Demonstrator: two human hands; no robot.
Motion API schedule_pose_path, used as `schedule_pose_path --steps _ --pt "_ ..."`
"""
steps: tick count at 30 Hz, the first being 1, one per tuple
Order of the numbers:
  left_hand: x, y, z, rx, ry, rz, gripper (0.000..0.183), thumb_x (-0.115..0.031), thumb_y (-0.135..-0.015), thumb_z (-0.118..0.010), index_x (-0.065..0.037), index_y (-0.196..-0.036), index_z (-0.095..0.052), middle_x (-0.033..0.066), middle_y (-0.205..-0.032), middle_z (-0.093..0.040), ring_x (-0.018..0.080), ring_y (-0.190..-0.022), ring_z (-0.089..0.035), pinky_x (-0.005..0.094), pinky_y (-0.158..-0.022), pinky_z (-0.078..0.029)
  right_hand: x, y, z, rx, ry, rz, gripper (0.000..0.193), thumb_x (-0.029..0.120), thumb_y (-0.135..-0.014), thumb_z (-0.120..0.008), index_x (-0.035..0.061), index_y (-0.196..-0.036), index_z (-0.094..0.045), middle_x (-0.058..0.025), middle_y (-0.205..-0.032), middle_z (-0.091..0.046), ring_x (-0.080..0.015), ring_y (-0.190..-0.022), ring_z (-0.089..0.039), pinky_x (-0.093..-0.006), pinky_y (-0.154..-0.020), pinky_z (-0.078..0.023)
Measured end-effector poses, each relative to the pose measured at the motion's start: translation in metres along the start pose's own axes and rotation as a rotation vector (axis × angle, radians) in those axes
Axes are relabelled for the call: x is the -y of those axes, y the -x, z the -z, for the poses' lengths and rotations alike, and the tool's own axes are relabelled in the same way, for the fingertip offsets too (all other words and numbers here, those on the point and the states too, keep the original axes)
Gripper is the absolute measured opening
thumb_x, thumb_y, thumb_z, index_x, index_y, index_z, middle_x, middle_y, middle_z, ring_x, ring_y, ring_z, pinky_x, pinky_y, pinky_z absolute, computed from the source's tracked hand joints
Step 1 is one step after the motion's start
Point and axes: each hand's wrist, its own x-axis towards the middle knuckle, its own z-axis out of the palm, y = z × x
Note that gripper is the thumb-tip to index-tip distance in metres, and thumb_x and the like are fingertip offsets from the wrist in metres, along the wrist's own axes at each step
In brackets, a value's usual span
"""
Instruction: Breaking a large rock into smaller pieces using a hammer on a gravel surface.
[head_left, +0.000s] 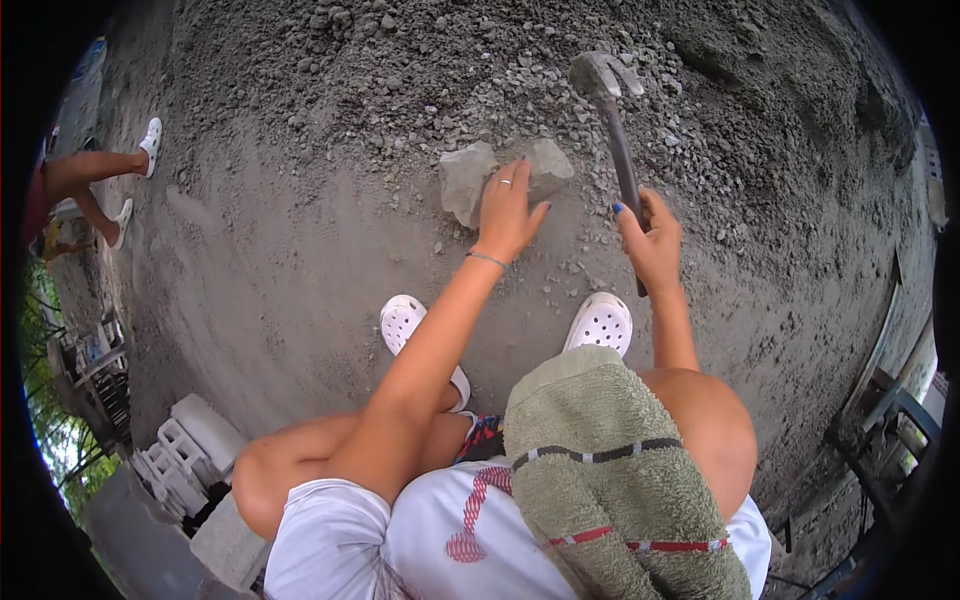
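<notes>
My right hand (652,245) is wrapped around the handle of a claw hammer (622,160), whose metal head is raised away from me above the gravel. On the ground ahead lie two pale grey stones, a left stone (464,182) and a right stone (550,168). Stretched out between them is my left hand (508,210), with its thumb apart from the fingers. The fingertips touch the right stone's near left side, and the palm partly covers the gap.
A gravel heap (400,70) spreads across the far side. White clogs (602,322) are on my feet, and a green towel (600,440) hangs over my front. Concrete blocks (185,455) stand at lower left. Another person's legs (95,180) show at far left.
</notes>
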Motion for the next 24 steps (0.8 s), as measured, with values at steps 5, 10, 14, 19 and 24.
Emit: schedule_pose_path --steps 5,10,14,19,24 --pt "0.011 -0.002 -0.005 -0.104 0.203 0.123 0.048 -0.015 -0.067 -0.064 -0.001 -0.109 -0.047 0.0175 -0.108 -0.049 0.0334 -0.101 -0.045 0.0372 -0.085 -0.037 0.058 0.015 0.027 0.107 -0.272 -0.080 0.023 0.020 -0.079 -0.056 0.0011 -0.091 -0.052 0.0002 -0.058 -0.048 -0.0043 -0.049 -0.044 -0.0177 -0.043 -0.034" --pt "0.001 0.000 -0.013 -0.214 0.306 0.210 0.041 -0.014 -0.067 -0.063 -0.004 -0.105 -0.051 0.0147 -0.104 -0.052 0.0325 -0.097 -0.047 0.0374 -0.082 -0.039 0.092 0.016 0.041 0.015 -0.432 0.328 0.020 0.017 -0.085 -0.045 0.0007 -0.095 -0.044 -0.0030 -0.062 -0.046 -0.0054 -0.046 -0.040 -0.0170 -0.042 -0.033" --pt "-0.001 0.007 -0.020 -0.316 0.206 0.218 0.039 -0.013 -0.067 -0.064 -0.004 -0.104 -0.053 0.0141 -0.103 -0.053 0.0303 -0.094 -0.050 0.0356 -0.081 -0.040 0.075 0.007 0.017 0.108 -0.480 0.304 0.020 0.018 -0.086 -0.043 0.0021 -0.098 -0.040 -0.0017 -0.062 -0.043 -0.0052 -0.047 -0.039 -0.0174 -0.042 -0.033" --pt "-0.007 0.006 -0.023 -0.361 0.193 0.186 0.037 -0.013 -0.068 -0.065 -0.004 -0.102 -0.055 0.0146 -0.099 -0.056 0.0299 -0.092 -0.052 0.0349 -0.079 -0.042 -0.023 0.020 -0.023 0.238 0.246 -0.158 0.017 0.017 -0.082 -0.047 0.0009 -0.085 -0.043 -0.0113 -0.056 -0.043 -0.0203 -0.050 -0.046 -0.0337 -0.049 -0.037" --pt "-0.001 0.010 -0.022 -0.357 0.167 0.146 0.034 -0.013 -0.070 -0.062 -0.003 -0.102 -0.054 0.0152 -0.099 -0.056 0.0319 -0.093 -0.051 0.0371 -0.080 -0.042 0.017 0.012 -0.010 0.244 -0.138 -0.391 0.020 0.024 -0.085 -0.045 0.0051 -0.083 -0.043 0.0003 -0.054 -0.041 -0.0071 -0.042 -0.039 -0.0233 -0.037 -0.034"
